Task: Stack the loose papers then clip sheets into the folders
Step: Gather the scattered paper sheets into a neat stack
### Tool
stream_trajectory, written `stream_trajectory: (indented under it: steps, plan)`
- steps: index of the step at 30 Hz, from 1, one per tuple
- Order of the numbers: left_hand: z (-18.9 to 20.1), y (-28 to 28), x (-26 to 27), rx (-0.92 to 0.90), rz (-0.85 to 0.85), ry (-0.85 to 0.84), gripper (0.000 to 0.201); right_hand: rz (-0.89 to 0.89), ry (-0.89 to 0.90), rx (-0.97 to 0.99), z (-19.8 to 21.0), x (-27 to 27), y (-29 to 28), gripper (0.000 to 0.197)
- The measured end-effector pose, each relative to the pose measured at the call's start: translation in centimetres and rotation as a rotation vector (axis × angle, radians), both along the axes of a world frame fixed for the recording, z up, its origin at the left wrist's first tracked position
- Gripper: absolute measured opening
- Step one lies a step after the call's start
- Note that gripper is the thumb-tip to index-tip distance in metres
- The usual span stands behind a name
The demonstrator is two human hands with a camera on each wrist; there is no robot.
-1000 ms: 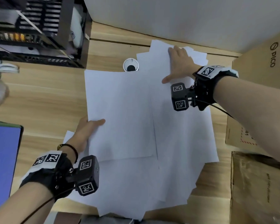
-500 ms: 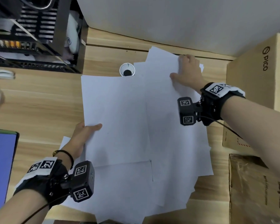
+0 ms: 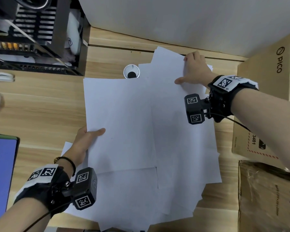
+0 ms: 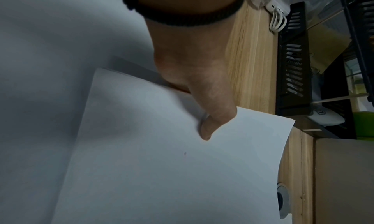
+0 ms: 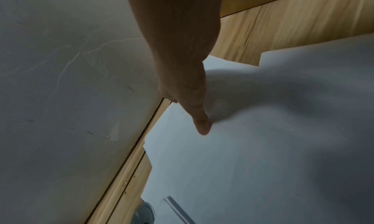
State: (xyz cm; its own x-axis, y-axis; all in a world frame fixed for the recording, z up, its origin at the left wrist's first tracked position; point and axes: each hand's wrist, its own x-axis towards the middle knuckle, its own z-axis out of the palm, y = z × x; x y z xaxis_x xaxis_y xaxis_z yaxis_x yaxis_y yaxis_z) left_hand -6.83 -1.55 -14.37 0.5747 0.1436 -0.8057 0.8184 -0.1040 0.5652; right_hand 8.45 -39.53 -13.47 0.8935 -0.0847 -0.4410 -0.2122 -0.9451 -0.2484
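Several loose white sheets (image 3: 182, 156) lie fanned over the wooden desk (image 3: 40, 106). My left hand (image 3: 89, 136) pinches the left edge of a thin set of sheets (image 3: 120, 123) lying on top of the pile. In the left wrist view the thumb (image 4: 204, 115) lies on these sheets (image 4: 161, 171) and the fingers are hidden beneath. My right hand (image 3: 193, 69) grips the far right edge of a sheet at the back of the pile. Its thumb (image 5: 200, 123) presses on top and the paper (image 5: 263, 147) buckles beside it.
Two cardboard boxes (image 3: 266, 69) (image 3: 268, 198) stand close along the right. A black wire rack (image 3: 35, 39) fills the far left corner. A round cable grommet (image 3: 131, 72) sits beside the papers. A blue flat panel (image 3: 0, 173) lies at the left edge. The wall (image 3: 174, 19) is just behind.
My right hand has slid from lying flat on the sheets to their far right edge and curled onto it. The left hand keeps its pinch in the same place.
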Motion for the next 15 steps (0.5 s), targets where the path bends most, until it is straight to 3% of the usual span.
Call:
stream_trajectory:
  steps: [15]
  plan:
    - [-0.21, 0.02, -0.19, 0.003, 0.007, 0.001, 0.027, -0.03, 0.038, -0.08, 0.47, -0.01, 0.27, 0.098]
